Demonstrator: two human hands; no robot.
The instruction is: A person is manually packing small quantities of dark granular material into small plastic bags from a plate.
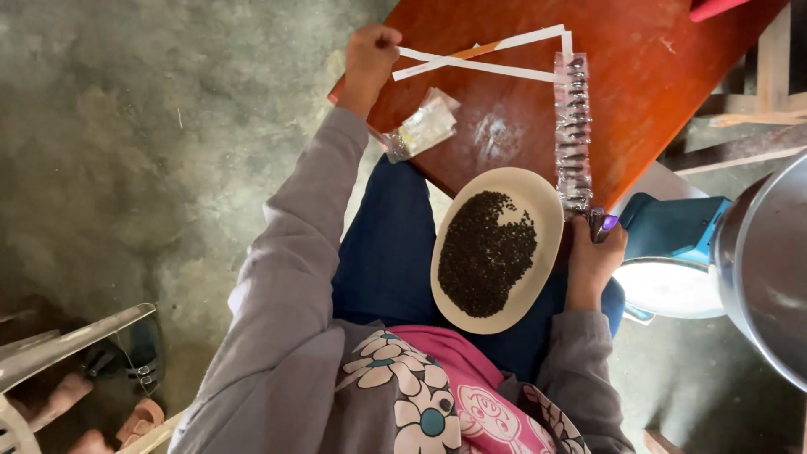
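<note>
We see a large metal pot at the right, a blue scale beside it, grey concrete floor, and sandalled feet near a white chair lower left.

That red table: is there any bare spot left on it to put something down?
Yes. The table is bare right of the packet strip, up to the far edge. A smaller patch lies between the strip and the plastic bags, above the plate. The near edge is crowded by plate, bags and both hands.
</note>
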